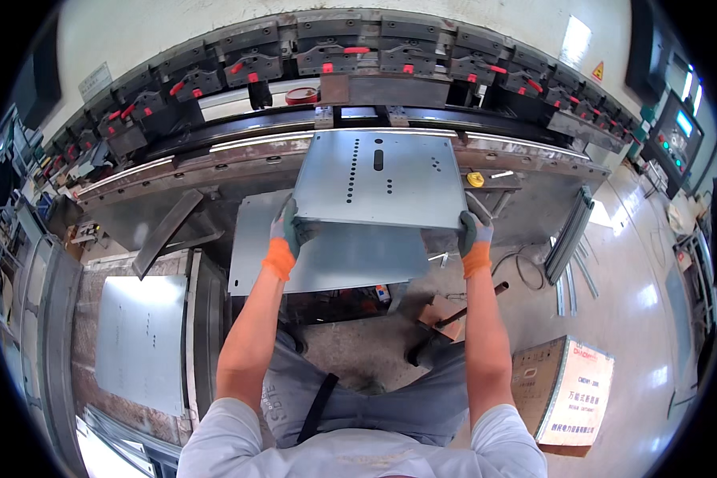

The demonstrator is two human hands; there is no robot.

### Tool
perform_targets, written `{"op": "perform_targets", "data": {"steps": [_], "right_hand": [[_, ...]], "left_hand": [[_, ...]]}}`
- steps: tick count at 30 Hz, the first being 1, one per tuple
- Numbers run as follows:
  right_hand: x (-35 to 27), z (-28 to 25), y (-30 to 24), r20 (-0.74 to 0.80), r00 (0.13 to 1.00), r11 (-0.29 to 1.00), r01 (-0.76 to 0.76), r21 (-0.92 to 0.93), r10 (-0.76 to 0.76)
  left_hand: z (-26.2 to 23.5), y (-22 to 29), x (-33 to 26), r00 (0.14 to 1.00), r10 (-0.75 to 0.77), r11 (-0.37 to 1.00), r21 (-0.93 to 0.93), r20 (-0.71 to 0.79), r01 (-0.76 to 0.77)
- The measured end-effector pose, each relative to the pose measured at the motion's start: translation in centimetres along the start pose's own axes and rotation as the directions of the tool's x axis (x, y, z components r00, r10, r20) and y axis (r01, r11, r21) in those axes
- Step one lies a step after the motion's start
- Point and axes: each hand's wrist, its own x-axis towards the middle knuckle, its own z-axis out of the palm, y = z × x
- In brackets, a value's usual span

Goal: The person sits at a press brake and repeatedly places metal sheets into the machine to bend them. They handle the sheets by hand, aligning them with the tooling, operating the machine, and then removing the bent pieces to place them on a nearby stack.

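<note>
Both ends of a grey sheet-metal panel [410, 179] with rows of round holes and a slot are gripped by my gloved hands. My left hand [285, 233] closes on its near left corner, and my right hand [476, 233] on its near right corner. The far edge of the panel reaches the bed of a press brake [239, 155]. Below the panel lies a larger plain metal sheet [350, 259], partly covered by it. The gloves are grey with orange cuffs, and some fingers are hidden under the panel.
Clamps with red handles [357, 50] line the machine above. To the left, another punched panel [139, 342] lies on a bench. A yellow tape measure [475, 179] rests right of my panel. A box [570, 394] stands low right, and a control panel [677, 143] hangs far right.
</note>
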Motion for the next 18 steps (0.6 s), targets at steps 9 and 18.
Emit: {"op": "perform_targets", "data": {"steps": [9, 18], "right_hand": [[7.4, 2.7, 1.0, -0.066, 0.959, 0.953, -0.283, -0.109, 0.277], [8.7, 3.4, 0.9, -0.077, 0.976, 0.958, -0.216, -0.189, 0.205]], "left_hand": [[1.0, -1.0, 3.1, 1.0, 0.004, 1.0, 0.018, 0.013, -0.004], [1.8, -2.3, 5.0, 0.998, 0.058, 0.985, -0.161, 0.015, -0.055]]}}
